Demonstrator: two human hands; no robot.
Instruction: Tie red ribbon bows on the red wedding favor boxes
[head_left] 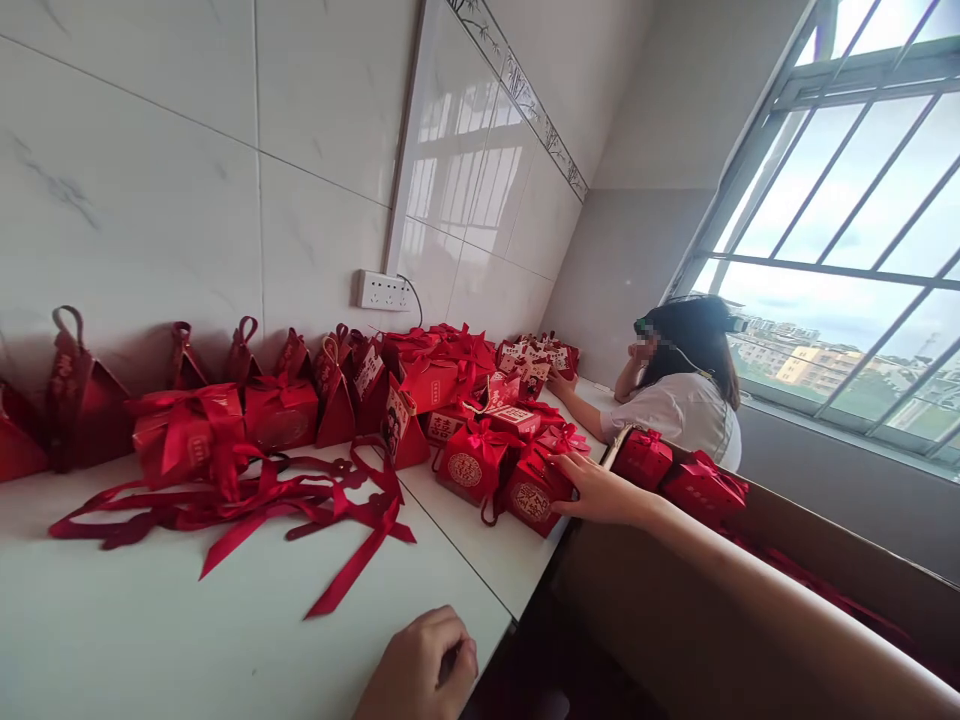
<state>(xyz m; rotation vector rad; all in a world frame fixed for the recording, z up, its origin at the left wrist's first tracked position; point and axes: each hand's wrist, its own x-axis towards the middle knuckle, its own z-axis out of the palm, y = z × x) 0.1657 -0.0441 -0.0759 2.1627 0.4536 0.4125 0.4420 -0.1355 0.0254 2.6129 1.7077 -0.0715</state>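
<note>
My right hand (604,490) reaches out to a red gift box (531,492) with a round gold emblem, its thumb and fingers on the box's right side. Beside this box stands a matching red box (469,465) with a ribbon bow. Behind them is a pile of red gift boxes (439,380). My left hand (427,660) is at the table's front edge with its fingers curled in, and nothing shows in it. Loose red ribbons (330,500) lie on the white table (225,640) in front of two bow-tied boxes (187,435).
Pointed red boxes with loop handles (86,400) line the tiled wall. At right, a cardboard carton (810,505) holds more red boxes. A co-worker (675,400) leans on the table's far end, one hand by the boxes there. A power strip (386,291) hangs on the wall.
</note>
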